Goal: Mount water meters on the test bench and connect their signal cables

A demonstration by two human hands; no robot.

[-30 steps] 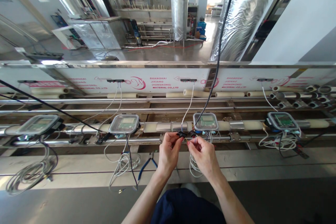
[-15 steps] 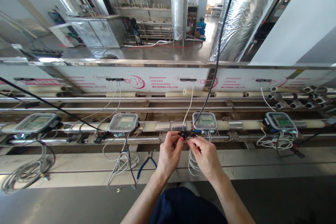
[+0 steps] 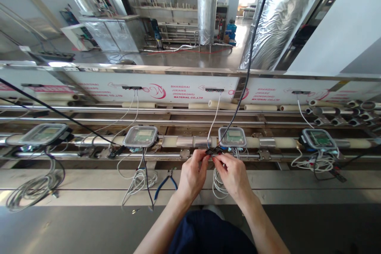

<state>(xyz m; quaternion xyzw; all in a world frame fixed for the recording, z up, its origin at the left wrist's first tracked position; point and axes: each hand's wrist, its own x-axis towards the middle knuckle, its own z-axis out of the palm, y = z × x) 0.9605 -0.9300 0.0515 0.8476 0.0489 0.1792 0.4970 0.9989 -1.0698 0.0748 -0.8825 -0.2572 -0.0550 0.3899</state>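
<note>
My left hand [image 3: 193, 174] is closed, its thumb and fingertips pinching a small black connector [image 3: 210, 151]. A thin white cable [image 3: 214, 117] runs up from the connector to a black terminal strip [image 3: 214, 90] on the printed board. My right hand [image 3: 233, 172] is pinched shut close beside it, fingertips nearly touching the left ones; what lies between them is too small to make out. A black cable [image 3: 249, 57] drops from above to the spot by the right fingertips. Just behind that hand sits a clear-lidded meter box [image 3: 232, 137] on the pipe.
Blue-handled pliers [image 3: 162, 185] lie on the metal ledge [image 3: 98, 194], left of my hands. Coiled grey cables [image 3: 218, 185] hang below the box, partly behind my right hand. More meter boxes [image 3: 141, 137] line the pipe, with cable bundles [image 3: 35, 190] in front.
My fingertips have drawn slightly closer together over the connector, and the thin coloured wire glimpsed between them is now hidden. The view has shifted a little.
</note>
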